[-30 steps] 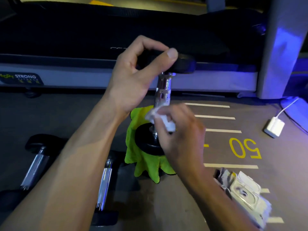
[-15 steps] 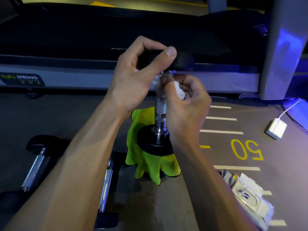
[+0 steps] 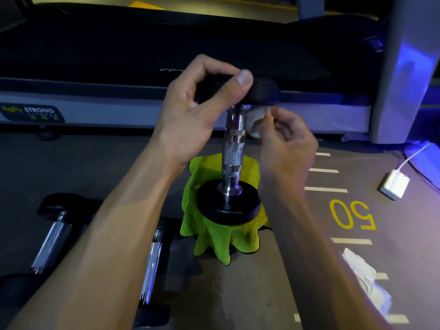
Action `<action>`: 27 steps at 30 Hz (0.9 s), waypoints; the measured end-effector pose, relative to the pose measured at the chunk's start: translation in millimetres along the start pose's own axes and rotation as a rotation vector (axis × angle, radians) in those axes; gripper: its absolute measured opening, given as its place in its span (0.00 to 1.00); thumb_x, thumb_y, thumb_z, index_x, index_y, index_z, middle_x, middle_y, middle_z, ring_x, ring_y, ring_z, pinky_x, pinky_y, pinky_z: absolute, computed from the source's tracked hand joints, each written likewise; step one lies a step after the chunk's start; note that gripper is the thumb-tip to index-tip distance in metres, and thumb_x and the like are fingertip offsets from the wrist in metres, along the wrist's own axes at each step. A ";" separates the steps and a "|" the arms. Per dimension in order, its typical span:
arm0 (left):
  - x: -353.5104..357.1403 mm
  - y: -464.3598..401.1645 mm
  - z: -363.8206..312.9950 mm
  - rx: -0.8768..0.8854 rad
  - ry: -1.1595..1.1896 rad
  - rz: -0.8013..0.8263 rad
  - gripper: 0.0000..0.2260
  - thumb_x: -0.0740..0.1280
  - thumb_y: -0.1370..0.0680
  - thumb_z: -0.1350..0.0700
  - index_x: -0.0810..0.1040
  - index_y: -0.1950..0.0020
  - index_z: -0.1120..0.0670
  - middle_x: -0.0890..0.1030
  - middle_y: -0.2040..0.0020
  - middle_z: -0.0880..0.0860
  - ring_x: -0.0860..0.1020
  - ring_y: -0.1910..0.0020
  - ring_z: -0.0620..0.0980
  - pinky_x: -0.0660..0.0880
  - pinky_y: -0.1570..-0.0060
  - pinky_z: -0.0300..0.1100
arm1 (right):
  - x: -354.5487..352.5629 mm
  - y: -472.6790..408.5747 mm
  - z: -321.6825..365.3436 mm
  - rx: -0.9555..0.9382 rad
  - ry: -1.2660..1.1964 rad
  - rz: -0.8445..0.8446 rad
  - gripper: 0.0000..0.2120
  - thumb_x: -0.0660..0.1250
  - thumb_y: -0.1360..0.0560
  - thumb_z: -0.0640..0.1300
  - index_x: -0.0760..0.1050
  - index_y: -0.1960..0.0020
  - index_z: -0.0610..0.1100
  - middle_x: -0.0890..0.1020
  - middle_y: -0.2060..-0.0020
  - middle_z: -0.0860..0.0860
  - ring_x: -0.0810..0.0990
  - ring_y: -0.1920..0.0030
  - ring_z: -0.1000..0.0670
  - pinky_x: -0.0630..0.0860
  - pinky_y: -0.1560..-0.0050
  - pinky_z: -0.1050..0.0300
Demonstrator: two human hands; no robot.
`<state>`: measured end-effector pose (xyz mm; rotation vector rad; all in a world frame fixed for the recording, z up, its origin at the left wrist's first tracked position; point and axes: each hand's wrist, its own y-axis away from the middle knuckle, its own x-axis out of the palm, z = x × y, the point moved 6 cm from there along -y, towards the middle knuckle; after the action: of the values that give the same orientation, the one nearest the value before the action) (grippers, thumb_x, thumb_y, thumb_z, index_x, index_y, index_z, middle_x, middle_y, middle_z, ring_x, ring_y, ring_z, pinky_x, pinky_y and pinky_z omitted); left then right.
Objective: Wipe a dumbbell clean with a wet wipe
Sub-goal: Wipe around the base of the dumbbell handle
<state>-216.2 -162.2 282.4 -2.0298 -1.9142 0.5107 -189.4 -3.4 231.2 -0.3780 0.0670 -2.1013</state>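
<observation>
A dumbbell point(image 3: 232, 153) with a chrome knurled handle and black end plates stands upright on a lime-green cloth point(image 3: 215, 244) on the floor. My left hand point(image 3: 190, 115) grips its top plate, thumb across the front edge. My right hand point(image 3: 285, 141) pinches a crumpled white wet wipe point(image 3: 256, 121) just right of the handle's upper end, under the top plate. Whether the wipe touches the metal is unclear.
Two more dumbbells point(image 3: 51, 236) point(image 3: 152, 265) lie on the floor at the left. A treadmill point(image 3: 142, 67) spans the back. A pack of wipes point(image 3: 366, 282) lies at the lower right, and a white charger point(image 3: 395, 184) with its cable at the right.
My right hand carried the wipe from the handle's lower end up to the top, then drew it off to the right side of the handle. My left hand kept its hold.
</observation>
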 end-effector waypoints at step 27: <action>1.0 5.6 -8.1 0.059 -0.053 -0.020 0.06 0.73 0.19 0.54 0.80 0.46 0.56 0.81 0.54 0.47 0.78 0.54 0.37 0.74 0.51 0.33 | 25.3 48.2 43.6 -0.755 0.610 0.114 0.05 0.70 0.28 0.32 0.84 0.56 0.39 0.82 0.57 0.47 0.79 0.56 0.53 0.67 0.52 0.72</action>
<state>-207.5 -161.4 287.1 -1.9772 -1.9242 0.6145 -149.3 -45.9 269.3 -0.1447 1.2262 -1.9410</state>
